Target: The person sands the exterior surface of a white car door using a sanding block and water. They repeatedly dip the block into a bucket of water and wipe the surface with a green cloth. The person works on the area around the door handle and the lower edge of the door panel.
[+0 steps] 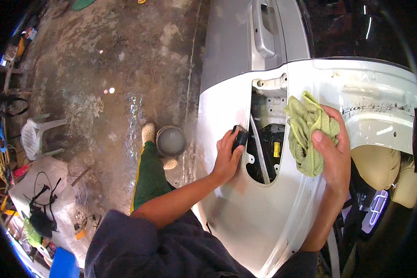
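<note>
My left hand (227, 155) is closed around a small black block (240, 137), pressed to the white car body panel (224, 104) at the left edge of a cut-out opening (267, 104). Its exact kind is hard to make out. A crumpled green cloth (308, 134) is bunched in my right hand (333, 150), thumb on top, over the panel strip right of the opening. Inside the opening I see bare metal, dark parts and a small yellow piece (276, 149).
A grey bucket (171, 141) of cloudy water stands by my feet on the wet concrete floor (125, 55). Farther left are a white plastic chair (41, 134) and a cluttered covered surface (60, 185). Beyond the panel lies the grey tailgate with its handle (263, 39).
</note>
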The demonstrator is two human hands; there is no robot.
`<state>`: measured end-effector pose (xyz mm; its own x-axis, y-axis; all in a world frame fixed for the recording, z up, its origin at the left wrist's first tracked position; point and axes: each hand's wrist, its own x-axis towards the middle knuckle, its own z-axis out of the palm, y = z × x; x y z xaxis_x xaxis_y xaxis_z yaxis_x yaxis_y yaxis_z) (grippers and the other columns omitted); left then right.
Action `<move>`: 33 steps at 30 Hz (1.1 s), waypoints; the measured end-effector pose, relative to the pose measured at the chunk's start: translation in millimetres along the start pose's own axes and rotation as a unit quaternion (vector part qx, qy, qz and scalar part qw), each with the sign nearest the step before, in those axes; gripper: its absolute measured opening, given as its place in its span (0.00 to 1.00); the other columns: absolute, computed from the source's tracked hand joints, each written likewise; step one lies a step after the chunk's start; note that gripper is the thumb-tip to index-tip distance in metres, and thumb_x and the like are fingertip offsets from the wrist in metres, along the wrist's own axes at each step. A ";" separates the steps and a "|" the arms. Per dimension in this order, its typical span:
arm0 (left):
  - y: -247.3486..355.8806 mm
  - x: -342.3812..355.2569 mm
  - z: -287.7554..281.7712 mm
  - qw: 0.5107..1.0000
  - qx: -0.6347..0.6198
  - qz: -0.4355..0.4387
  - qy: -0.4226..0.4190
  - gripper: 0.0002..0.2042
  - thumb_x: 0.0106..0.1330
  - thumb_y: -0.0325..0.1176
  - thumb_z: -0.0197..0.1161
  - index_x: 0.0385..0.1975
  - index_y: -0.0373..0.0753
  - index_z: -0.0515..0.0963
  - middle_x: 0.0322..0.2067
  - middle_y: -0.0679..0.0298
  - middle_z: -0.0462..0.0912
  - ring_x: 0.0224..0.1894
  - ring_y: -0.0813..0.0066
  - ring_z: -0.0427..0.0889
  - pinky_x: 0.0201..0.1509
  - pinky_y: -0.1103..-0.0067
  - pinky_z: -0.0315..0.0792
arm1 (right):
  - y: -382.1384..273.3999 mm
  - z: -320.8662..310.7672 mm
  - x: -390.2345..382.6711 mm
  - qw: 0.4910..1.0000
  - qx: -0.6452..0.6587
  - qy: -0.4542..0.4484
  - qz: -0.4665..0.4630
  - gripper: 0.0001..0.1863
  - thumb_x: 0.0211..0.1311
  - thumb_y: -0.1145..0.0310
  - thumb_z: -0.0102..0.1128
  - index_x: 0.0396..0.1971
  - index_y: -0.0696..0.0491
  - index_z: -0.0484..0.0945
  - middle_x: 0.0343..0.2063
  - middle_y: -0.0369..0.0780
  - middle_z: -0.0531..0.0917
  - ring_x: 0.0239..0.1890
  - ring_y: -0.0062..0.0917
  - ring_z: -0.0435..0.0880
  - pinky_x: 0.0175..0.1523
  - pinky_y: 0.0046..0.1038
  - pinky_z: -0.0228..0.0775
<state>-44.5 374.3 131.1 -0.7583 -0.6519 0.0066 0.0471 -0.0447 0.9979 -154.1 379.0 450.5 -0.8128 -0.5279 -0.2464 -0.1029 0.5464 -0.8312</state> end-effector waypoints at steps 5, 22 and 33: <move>-4.2 91.0 -3.2 0.999 -0.014 -0.037 0.032 0.25 0.74 0.38 0.57 0.68 0.35 0.67 0.65 0.48 0.70 0.65 0.50 0.66 0.72 0.63 0.55 | -5.0 1.3 0.3 1.000 -0.006 -0.008 0.010 0.28 0.64 0.66 0.69 0.62 0.57 0.72 0.49 0.40 0.82 0.50 0.21 0.80 0.57 0.24 0.73; -14.5 12.5 -0.3 1.000 0.027 -0.014 0.001 0.27 0.76 0.39 0.56 0.72 0.37 0.64 0.67 0.44 0.67 0.68 0.45 0.64 0.74 0.61 0.54 | -7.6 19.4 5.7 0.998 0.002 0.018 0.067 0.27 0.69 0.59 0.66 0.61 0.57 0.71 0.45 0.38 0.81 0.46 0.18 0.79 0.53 0.22 0.73; -20.3 12.3 -1.2 0.999 -0.025 -0.011 -0.018 0.26 0.75 0.36 0.58 0.71 0.36 0.66 0.65 0.45 0.69 0.65 0.45 0.67 0.72 0.60 0.57 | -9.8 48.9 14.8 0.981 -0.140 -0.061 0.119 0.26 0.70 0.57 0.64 0.59 0.58 0.71 0.40 0.41 0.84 0.40 0.20 0.83 0.46 0.24 0.76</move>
<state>-54.0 366.2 110.9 -0.7824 -0.6226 -0.0126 0.0614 -0.0973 0.9934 -137.1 334.0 430.6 -0.7599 -0.4282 -0.4890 -0.0863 0.8121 -0.5771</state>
